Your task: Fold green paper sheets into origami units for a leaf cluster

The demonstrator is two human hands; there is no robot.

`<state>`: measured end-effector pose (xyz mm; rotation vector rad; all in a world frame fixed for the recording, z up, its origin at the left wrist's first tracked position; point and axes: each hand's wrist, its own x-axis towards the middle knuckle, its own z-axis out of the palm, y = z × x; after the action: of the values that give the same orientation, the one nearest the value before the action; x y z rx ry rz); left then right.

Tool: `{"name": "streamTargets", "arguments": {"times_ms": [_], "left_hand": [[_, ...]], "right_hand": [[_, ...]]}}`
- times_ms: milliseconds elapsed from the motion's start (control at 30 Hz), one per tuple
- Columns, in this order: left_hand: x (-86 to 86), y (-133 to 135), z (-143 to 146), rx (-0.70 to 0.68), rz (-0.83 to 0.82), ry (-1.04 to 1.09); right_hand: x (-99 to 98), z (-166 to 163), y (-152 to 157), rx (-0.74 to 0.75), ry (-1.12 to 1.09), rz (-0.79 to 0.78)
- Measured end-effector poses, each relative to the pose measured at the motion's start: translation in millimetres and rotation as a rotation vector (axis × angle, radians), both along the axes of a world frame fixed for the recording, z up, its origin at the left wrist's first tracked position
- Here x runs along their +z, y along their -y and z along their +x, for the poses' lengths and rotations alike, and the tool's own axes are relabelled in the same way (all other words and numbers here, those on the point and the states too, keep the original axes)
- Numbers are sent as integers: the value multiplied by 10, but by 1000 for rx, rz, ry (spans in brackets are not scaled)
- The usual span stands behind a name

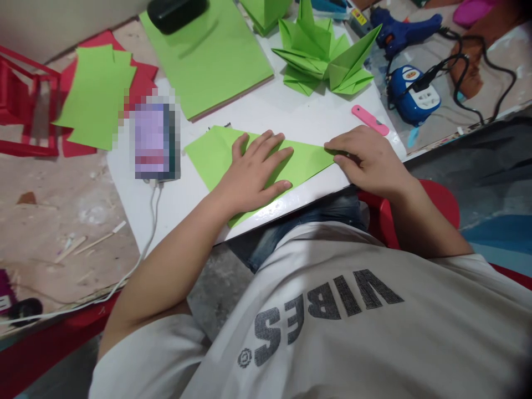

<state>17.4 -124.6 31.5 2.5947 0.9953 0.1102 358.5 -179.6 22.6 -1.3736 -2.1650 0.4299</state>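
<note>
A folded light-green paper sheet [210,158] lies on the white board [291,119] in front of me. My left hand [253,174] lies flat on its middle, fingers spread and stretched out, pressing it down. My right hand [368,160] rests at the paper's right tip, its fingers curled and pinched together on the folded point near the board's edge.
Folded green paper shapes [322,58] and a green paper stack [208,61] lie farther back. A pink cutter [369,119] lies by my right hand. A blurred phone [153,138] with a white cable sits left. A blue glue gun [405,30] and blue device [411,94] are right.
</note>
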Motion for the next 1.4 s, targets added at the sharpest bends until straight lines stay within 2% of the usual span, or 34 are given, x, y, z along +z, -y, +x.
{"name": "streamTargets", "arguments": {"times_ms": [267, 967, 1267, 1400], "left_hand": [[10, -2, -7, 9, -10, 18], [-56, -47, -42, 4, -15, 74], [138, 10, 39, 29, -40, -19], [165, 5, 40, 19, -39, -35]], "right_hand": [[18, -11, -9, 10, -26, -25], [-17, -27, -5, 32, -104, 30], [65, -54, 42, -27, -106, -32], [71, -65, 35, -29, -80, -35]]}}
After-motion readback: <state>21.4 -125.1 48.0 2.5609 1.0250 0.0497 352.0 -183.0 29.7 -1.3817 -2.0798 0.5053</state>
